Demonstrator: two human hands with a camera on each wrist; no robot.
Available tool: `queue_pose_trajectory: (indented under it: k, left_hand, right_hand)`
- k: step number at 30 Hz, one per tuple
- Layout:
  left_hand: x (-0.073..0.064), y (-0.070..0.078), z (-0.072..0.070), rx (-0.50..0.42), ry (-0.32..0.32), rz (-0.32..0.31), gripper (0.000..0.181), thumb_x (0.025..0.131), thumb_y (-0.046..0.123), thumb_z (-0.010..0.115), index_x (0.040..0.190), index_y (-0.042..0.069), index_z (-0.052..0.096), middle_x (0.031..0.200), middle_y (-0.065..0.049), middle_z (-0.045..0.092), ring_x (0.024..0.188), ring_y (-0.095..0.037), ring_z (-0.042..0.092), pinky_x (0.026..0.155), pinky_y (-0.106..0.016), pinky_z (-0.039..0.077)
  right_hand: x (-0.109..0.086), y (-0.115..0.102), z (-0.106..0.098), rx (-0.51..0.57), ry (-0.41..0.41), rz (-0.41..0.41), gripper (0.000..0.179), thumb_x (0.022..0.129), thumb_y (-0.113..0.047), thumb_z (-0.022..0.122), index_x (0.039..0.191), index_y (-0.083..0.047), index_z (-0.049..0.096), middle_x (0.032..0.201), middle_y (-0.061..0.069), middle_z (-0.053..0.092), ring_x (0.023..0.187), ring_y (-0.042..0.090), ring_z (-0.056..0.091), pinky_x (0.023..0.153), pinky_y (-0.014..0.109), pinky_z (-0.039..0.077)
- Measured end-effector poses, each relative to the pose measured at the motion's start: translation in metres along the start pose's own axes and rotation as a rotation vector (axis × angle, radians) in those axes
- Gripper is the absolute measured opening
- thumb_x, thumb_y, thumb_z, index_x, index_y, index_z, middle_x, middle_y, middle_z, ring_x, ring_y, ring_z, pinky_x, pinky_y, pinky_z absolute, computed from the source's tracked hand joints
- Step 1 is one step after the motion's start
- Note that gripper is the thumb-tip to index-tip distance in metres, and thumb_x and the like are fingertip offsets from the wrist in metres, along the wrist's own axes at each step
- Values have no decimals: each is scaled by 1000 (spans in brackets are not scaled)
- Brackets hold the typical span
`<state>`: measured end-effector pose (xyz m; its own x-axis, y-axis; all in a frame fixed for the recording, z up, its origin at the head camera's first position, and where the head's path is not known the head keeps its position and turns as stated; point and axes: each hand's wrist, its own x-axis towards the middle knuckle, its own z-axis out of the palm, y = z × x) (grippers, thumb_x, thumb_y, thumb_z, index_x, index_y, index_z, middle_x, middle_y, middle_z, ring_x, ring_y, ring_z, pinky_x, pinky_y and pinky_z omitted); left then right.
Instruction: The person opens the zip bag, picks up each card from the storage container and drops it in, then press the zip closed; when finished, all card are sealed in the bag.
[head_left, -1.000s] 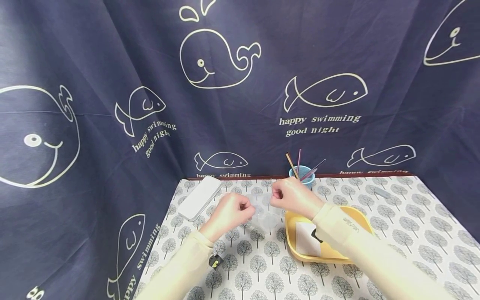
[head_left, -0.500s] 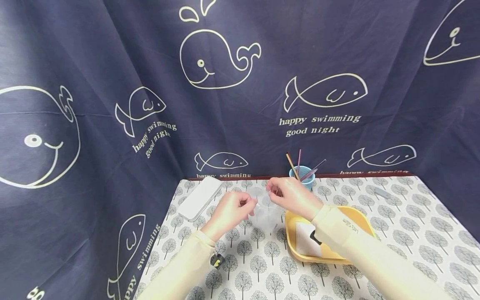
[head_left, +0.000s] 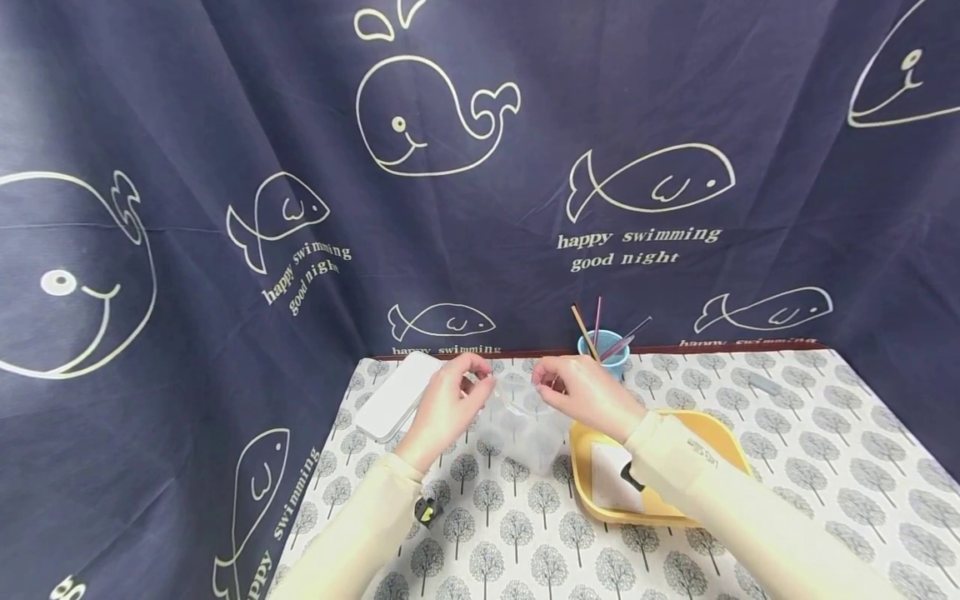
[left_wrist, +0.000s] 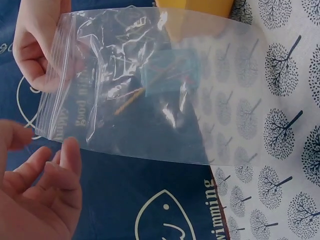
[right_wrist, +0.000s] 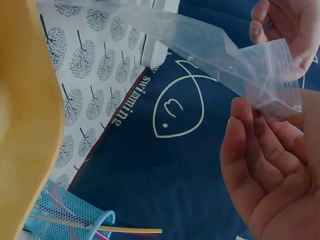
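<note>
A clear zip-lock bag [left_wrist: 150,100] hangs between both hands above the table, its zip strip [right_wrist: 280,75] uppermost. My right hand [head_left: 588,396] pinches one top corner of the bag; in the right wrist view that hand [right_wrist: 270,170] has its fingertips folded under the corner. At the other top corner is my left hand [head_left: 450,404]. In the left wrist view the thumb and fingers of the left hand [left_wrist: 45,185] stand apart right at the bag's edge, the thumb blurred. Through the see-through film I can make out the table cloth and a pencil cup.
A yellow tray [head_left: 723,433] holding a white card [head_left: 615,479] lies under the right forearm. Behind it stands a blue mesh cup [head_left: 617,358] with several pencils. At the left is a white case [head_left: 401,396]; a small grey item [head_left: 765,384] lies at the far right.
My left hand has moved up and slightly left to the bag's top corner. The right hand has shifted slightly left from its earliest position, and the bag hangs more spread out below.
</note>
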<state>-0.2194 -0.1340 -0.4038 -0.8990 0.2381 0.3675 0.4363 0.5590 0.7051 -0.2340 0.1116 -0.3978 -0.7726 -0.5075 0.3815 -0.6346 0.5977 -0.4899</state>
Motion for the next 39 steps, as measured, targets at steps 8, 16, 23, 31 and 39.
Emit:
queue_pose_trajectory:
  k: [8,16,23,31,39]
  left_hand:
    - [6,0,7,133,-32,55,16,93,35,78,93,21,72,81,9,62,71,-8,57,64,-28,49]
    - [6,-2,9,171,-41,65,8,90,24,79,90,23,71,72,7,55,65,-9,52,59,-29,45]
    - [6,-2,5,178,-38,58,8,91,18,74,86,23,73,74,13,61,58,-6,52,57,-26,47]
    - [6,-1,4,192,-34,40,8,92,18,73,85,21,75,67,13,61,52,-5,51,54,-26,46]
    - [5,-1,5,212,-24,86,9,91,9,72,91,13,80,71,10,65,61,-5,56,60,-25,49]
  right_hand:
    - [-2,-3,8,-56,37,-62,11,87,-4,73,90,-14,71,78,-13,63,72,7,58,69,31,52]
    - [-1,-3,8,-55,38,-61,12,87,-3,72,90,-15,71,77,-13,63,71,5,58,68,31,52]
    - [-1,-2,8,-51,37,-44,11,87,-4,73,91,-15,73,79,-12,66,72,4,59,70,32,54]
    - [-1,-4,7,-41,32,-36,11,88,-4,73,92,-15,74,80,-12,68,73,4,60,71,32,55]
    - [-1,-4,6,-31,48,-11,8,88,-6,72,90,-13,74,79,-11,68,71,4,60,69,31,54]
